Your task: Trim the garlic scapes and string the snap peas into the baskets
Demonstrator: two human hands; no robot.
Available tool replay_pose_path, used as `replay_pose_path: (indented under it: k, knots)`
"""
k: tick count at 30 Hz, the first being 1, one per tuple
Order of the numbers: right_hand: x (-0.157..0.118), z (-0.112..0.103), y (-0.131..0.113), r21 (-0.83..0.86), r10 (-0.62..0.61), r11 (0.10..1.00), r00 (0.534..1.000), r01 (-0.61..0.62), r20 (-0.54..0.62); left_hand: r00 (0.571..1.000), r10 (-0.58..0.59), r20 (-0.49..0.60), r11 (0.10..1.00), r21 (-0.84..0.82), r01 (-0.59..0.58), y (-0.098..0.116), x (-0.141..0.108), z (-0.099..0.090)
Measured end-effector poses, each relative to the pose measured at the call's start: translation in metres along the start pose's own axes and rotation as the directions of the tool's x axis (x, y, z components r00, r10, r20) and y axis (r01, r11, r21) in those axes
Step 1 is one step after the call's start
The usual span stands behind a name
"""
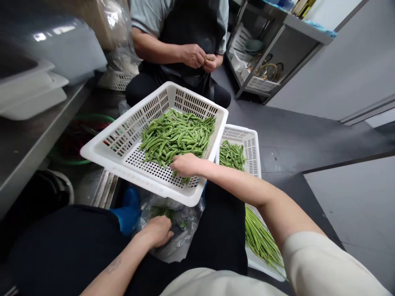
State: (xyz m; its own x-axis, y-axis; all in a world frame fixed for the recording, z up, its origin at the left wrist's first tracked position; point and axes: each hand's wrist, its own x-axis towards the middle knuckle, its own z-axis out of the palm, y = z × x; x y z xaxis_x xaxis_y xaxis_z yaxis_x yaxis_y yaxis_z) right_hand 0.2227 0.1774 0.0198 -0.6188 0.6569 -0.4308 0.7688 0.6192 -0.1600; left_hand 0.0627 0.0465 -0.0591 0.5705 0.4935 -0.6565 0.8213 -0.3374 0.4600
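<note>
A large white slotted basket (101, 158) holds a heap of green pea pods (182, 135). My right hand (187, 165) reaches into it at the near edge of the heap, fingers bent down among the pods; whether a pod is between them is hidden. Lower down, my left hand (159, 231) hangs over a clear plastic bag (185, 242) with green scraps in it. Its fingers are curled, and what they hold, if anything, does not show.
Opposite sits a person in a black apron (193, 28), both hands together around something small and green. At right, a second basket (253, 150) holds more pods, above long green stalks (261, 238). A metal shelf (277, 24) stands behind; a counter edge (52, 123) is left.
</note>
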Motion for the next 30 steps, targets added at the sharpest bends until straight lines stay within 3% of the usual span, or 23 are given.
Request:
replay_pose_path:
  k: [2, 5, 7, 9, 11, 15, 17, 19, 23, 27, 30]
  knots:
    - [0.025, 0.009, -0.010, -0.100, -0.020, 0.995, 0.994, 0.030, 0.103, 0.998, 0.065, -0.026, 0.997, -0.047, -0.066, 0.002, -0.009, -0.011]
    - [0.038, 0.012, -0.005, -0.096, -0.050, 0.993, 0.990, 0.063, 0.132, 0.978, 0.199, -0.059, 0.937, -0.282, -0.207, 0.003, -0.031, -0.039]
    - [0.035, 0.006, 0.004, -0.022, -0.070, 0.997, 0.995, 0.072, 0.069, 0.967, 0.223, -0.122, 0.862, -0.439, -0.254, 0.001, -0.046, -0.065]
    - [0.029, -0.002, 0.012, 0.086, -0.054, 0.995, 0.998, 0.058, -0.042, 0.949, 0.146, -0.281, 0.841, -0.470, -0.269, -0.003, -0.055, -0.095]
    - [0.026, -0.005, 0.016, 0.128, -0.017, 0.991, 0.996, 0.028, -0.084, 0.881, 0.032, -0.471, 0.859, -0.437, -0.265, -0.009, -0.053, -0.123]
    - [0.035, 0.008, 0.008, -0.074, -0.021, 0.997, 0.997, 0.026, 0.076, 0.739, -0.099, -0.666, 0.862, -0.428, -0.270, -0.015, -0.028, -0.161]
    - [0.044, 0.019, 0.002, -0.131, -0.038, 0.990, 0.993, 0.053, 0.111, 0.717, -0.116, -0.687, 0.821, -0.473, -0.319, -0.016, -0.012, -0.166]
    - [0.051, 0.027, -0.002, -0.140, -0.024, 0.989, 0.994, 0.039, 0.109, 0.723, -0.132, -0.678, 0.792, -0.511, -0.335, -0.018, 0.001, -0.163]
    - [0.053, 0.023, 0.003, -0.117, 0.016, 0.993, 0.995, -0.005, 0.094, 0.731, -0.152, -0.665, 0.860, -0.453, -0.234, -0.024, 0.011, -0.155]
    - [0.036, 0.003, 0.011, 0.123, 0.042, 0.992, 0.988, -0.024, -0.146, 0.681, -0.208, -0.702, 0.929, -0.359, -0.086, -0.029, 0.006, -0.155]
    - [0.021, -0.009, 0.009, 0.270, 0.037, 0.961, 0.946, 0.054, -0.322, 0.699, -0.206, -0.685, 0.939, -0.340, -0.056, -0.029, 0.004, -0.157]
